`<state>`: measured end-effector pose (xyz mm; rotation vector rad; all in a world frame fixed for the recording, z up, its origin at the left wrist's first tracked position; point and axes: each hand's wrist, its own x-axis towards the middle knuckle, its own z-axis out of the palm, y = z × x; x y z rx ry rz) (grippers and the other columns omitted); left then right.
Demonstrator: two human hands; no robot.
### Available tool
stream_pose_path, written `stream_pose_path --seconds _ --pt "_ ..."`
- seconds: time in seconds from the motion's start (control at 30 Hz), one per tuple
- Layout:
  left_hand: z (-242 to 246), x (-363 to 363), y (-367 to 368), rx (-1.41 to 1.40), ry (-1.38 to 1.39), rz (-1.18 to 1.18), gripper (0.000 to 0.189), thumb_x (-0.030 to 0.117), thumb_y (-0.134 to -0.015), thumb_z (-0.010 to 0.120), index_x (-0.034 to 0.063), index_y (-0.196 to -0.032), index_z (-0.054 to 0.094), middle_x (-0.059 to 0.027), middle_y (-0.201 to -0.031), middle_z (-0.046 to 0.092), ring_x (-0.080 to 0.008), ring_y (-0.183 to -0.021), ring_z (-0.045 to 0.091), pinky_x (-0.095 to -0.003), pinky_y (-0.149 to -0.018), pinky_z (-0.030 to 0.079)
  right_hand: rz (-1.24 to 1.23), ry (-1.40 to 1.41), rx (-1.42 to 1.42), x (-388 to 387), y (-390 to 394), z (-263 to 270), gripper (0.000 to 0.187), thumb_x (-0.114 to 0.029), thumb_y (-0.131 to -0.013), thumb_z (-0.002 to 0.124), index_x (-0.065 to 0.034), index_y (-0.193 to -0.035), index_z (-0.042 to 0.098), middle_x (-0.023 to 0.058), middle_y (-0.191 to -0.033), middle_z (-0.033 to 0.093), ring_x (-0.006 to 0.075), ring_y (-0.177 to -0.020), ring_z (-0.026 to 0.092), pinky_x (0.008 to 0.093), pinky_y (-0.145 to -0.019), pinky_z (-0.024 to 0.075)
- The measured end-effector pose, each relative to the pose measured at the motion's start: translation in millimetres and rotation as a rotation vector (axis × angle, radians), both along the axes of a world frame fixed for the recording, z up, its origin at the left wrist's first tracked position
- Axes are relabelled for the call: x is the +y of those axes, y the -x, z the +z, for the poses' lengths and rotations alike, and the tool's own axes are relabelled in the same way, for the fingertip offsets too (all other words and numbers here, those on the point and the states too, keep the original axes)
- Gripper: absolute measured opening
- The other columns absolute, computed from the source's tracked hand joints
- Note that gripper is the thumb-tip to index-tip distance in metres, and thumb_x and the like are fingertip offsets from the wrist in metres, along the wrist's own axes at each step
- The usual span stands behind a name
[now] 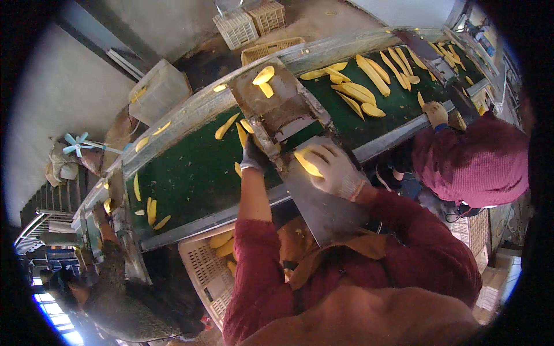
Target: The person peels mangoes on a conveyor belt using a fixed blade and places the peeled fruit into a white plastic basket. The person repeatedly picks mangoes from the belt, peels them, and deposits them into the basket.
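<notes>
My right hand (pixel 337 168), in a pale knit glove, holds a yellow slice (pixel 308 163) over a metal plate (pixel 324 207) with a slot or blade area at its far end. My left hand (pixel 253 155), in a dark and grey glove, is at the left edge of this station, over the green conveyor belt (pixel 186 160). Its fingers are at a long yellow slice (pixel 241 136); whether they grip it is unclear. Two yellow pieces (pixel 264 80) lie on the stained board beyond the plate. Many long slices (pixel 372 74) lie on the belt to the right.
A plastic crate (pixel 203 264) with yellow pieces stands below the belt at my left. A co-worker in a maroon top (pixel 471 160) works at the right, another person (pixel 125 298) at the lower left. Crates (pixel 236 30) and a pale bin (pixel 158 93) stand beyond the conveyor's metal rim.
</notes>
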<state>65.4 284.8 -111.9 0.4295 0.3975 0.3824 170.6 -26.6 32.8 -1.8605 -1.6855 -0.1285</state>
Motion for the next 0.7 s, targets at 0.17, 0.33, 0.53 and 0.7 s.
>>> stream_pose_path --seconds 0.17,0.33,0.53,0.7 --pt "74 -45 92 0.402 0.006 0.322 0.067 0.072 -0.108 0.051 0.0148 -0.141 0.064 -0.0122 -0.137 0.071 -0.0377 -0.124 0.068 -0.0583 -0.106 0.056 -0.065 -0.022 0.297 -34 28 26 0.069 -0.021 -0.085 0.083 -0.0123 -0.149 0.061 0.0180 -0.148 0.062 0.0438 -0.130 0.063 0.0525 -0.111 0.0529" --pt "141 -146 123 0.121 -0.227 0.270 0.073 0.074 -0.104 0.058 0.0113 -0.141 0.065 -0.0107 -0.133 0.072 -0.0342 -0.124 0.068 -0.0526 -0.108 0.056 0.138 -0.223 0.484 12 82 56 0.068 -0.026 -0.087 0.085 -0.0096 -0.149 0.060 0.0214 -0.148 0.061 0.0461 -0.131 0.062 0.0510 -0.111 0.0520" --pt "153 -217 111 -0.169 -0.126 0.256 0.062 0.059 -0.110 0.054 0.0082 -0.145 0.064 -0.0138 -0.139 0.070 -0.0309 -0.125 0.068 -0.0500 -0.110 0.055 0.193 -0.189 0.718 -15 95 51 0.065 -0.019 -0.091 0.081 -0.0095 -0.152 0.060 0.0229 -0.156 0.058 0.0453 -0.139 0.059 0.0489 -0.117 0.0493" --pt "116 -223 64 0.369 -0.650 0.330 0.040 0.030 -0.117 0.060 0.0023 -0.145 0.065 -0.0104 -0.141 0.070 -0.0227 -0.124 0.067 -0.0374 -0.109 0.055 -0.009 -0.212 0.536 -52 65 52 0.060 -0.012 -0.088 0.082 -0.0112 -0.146 0.065 0.0188 -0.156 0.059 0.0445 -0.138 0.060 0.0493 -0.115 0.0516"
